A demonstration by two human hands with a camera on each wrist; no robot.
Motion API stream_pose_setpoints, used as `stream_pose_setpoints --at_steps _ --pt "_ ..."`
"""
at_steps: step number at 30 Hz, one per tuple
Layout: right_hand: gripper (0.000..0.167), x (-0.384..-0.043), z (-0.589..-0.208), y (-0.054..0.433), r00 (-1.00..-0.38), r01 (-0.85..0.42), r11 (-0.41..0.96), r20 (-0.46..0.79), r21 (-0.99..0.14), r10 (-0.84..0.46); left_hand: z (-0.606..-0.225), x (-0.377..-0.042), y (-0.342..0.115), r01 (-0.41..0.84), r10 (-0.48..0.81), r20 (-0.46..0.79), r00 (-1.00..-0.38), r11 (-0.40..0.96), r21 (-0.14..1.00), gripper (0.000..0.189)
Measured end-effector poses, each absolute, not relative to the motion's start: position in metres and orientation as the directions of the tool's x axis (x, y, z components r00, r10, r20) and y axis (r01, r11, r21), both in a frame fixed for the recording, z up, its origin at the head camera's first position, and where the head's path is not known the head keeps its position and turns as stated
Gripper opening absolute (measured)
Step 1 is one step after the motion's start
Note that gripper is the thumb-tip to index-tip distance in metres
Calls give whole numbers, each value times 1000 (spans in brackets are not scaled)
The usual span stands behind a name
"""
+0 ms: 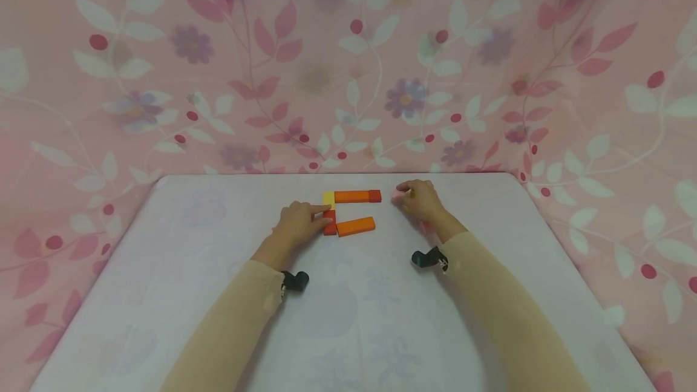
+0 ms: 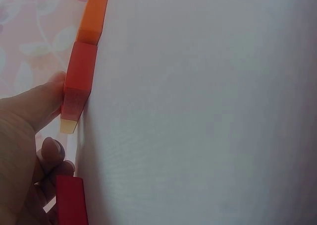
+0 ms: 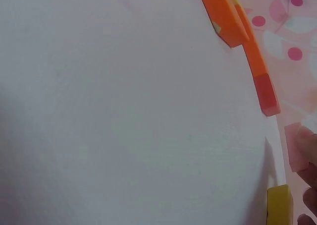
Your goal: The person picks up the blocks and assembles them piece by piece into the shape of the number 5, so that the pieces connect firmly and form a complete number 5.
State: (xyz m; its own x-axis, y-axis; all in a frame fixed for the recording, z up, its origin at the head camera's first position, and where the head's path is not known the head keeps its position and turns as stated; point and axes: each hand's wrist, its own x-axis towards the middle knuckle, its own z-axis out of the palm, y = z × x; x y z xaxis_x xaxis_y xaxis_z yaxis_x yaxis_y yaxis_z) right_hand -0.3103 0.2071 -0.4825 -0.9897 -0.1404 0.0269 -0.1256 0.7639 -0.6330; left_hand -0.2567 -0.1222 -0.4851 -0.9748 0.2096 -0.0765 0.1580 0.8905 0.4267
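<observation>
My left hand (image 1: 298, 221) rests at a red block (image 1: 329, 228), its index finger and thumb reaching onto it. A yellow block (image 1: 328, 198) adjoins the red one's far end. From these, an orange block (image 1: 351, 196) runs rightward to a small red block (image 1: 375, 196); a second orange block (image 1: 356, 226) lies slightly slanted nearer me. My right hand (image 1: 423, 199) pinches a pale pink block (image 3: 296, 148) just right of this row. Near the right fingers is a yellow block (image 3: 280, 205). A dark red block (image 2: 72, 200) is close to the left hand's curled lower fingers.
The blocks lie on a white-covered table (image 1: 348, 331). A pink floral curtain (image 1: 348, 65) hangs behind and along both sides. Pink shows under the right wrist, partly hidden. Each sleeve cuff carries a small black camera (image 1: 296, 281).
</observation>
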Motion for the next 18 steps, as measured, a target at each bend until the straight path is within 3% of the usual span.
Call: stream_pose_setpoints --at_steps 7,14,18 --pt "35 -292 -477 202 -986 -36 706 -91 -708 -142 -486 -258 -123 157 213 -87 -973 890 428 52" --pt "30 -281 -479 197 -964 -205 706 15 -678 -265 -486 -258 -124 170 224 -81 -971 888 427 52" --pt "29 -274 -481 194 -955 -240 683 40 -690 -296 -487 -258 -125 175 226 -73 -971 887 427 52"
